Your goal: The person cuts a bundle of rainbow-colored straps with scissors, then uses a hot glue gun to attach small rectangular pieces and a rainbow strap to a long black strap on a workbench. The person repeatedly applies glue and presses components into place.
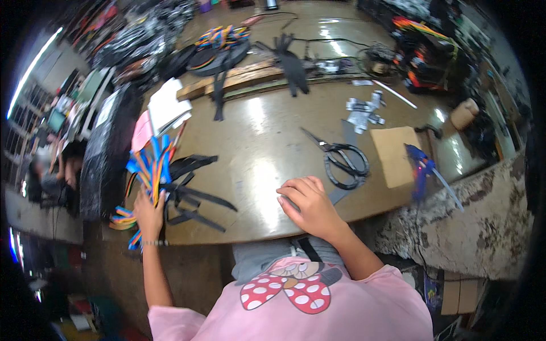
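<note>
At the table's left side my left hand (149, 216) is closed on a bundle of blue, orange and yellow webbing straps (154, 162). Several black straps (196, 199) fan out to the right beside that hand. My right hand (310, 207) is over the table's near edge, fingers loosely bent and thumb apart, with nothing visible in it. Just beyond it to the right lie large black-handled scissors (344, 165), blades pointing to the far left. A grey strip (341, 195) shows partly under their handles.
A blue glue gun (420, 167) rests at the right edge by tan cardboard (395, 156). Small printed labels (364, 111) lie farther back. A wooden bar (244, 79) crosses the table, with black straps (292, 68) over it. White papers (169, 105) and a black-wrapped package (111, 150) stand left.
</note>
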`<action>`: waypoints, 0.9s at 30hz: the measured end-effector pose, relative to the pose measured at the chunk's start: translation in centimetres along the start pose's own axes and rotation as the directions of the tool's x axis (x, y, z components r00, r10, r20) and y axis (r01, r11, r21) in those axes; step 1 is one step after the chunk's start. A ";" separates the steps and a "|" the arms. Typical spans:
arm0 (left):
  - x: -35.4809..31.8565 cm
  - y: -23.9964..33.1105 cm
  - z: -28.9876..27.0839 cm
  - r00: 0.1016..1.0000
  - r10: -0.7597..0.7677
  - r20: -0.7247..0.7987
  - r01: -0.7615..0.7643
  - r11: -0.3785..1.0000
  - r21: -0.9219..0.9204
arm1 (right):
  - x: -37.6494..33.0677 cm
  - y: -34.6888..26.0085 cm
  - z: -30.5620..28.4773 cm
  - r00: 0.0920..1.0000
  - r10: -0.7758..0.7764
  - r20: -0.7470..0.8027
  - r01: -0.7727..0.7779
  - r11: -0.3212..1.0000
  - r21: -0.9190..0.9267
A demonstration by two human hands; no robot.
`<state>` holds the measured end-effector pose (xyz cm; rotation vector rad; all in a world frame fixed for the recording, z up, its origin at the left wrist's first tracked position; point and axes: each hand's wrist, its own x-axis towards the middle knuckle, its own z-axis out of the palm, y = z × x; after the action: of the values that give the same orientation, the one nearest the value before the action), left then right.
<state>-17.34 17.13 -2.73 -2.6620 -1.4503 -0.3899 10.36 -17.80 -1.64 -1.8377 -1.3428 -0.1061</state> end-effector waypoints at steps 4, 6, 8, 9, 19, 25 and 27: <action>0.0 -2.5 2.1 0.990 0.013 -0.137 -0.004 0.998 0.061 | -0.3 1.8 -6.1 0.901 0.399 -0.172 -0.373 0.913 0.166; 1.0 -4.5 2.5 0.977 0.067 -0.202 -0.044 0.992 0.115 | -0.3 3.6 -8.5 0.862 0.453 -0.225 -0.465 0.885 0.001; 1.9 -5.7 2.8 0.986 0.015 -0.166 -0.003 0.997 0.072 | -0.3 5.2 -8.6 0.924 0.368 -0.106 -0.383 0.894 -0.232; 2.2 -6.1 2.8 0.988 0.035 -0.150 -0.031 0.999 0.027 | -0.2 5.8 -8.1 0.939 0.340 -0.048 -0.335 0.876 -0.346; 1.7 -6.5 -0.9 0.978 0.185 0.098 -0.112 0.858 -0.501 | -1.8 7.0 -9.5 0.784 0.458 -0.419 -0.571 0.796 -0.200; 0.1 -2.9 -3.3 0.989 0.128 0.078 -0.116 0.982 -0.147 | -4.9 6.7 -10.7 0.633 0.554 -0.541 -0.771 0.512 -0.378; -0.5 2.4 -5.2 0.969 0.202 -0.142 -0.243 0.886 -0.395 | -6.1 6.6 -9.9 0.644 0.545 -0.536 -0.762 0.522 -0.385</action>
<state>-16.58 14.41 2.28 -3.0330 -1.1155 -0.8760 16.97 -29.35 -2.11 -2.5941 -0.2449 -0.4618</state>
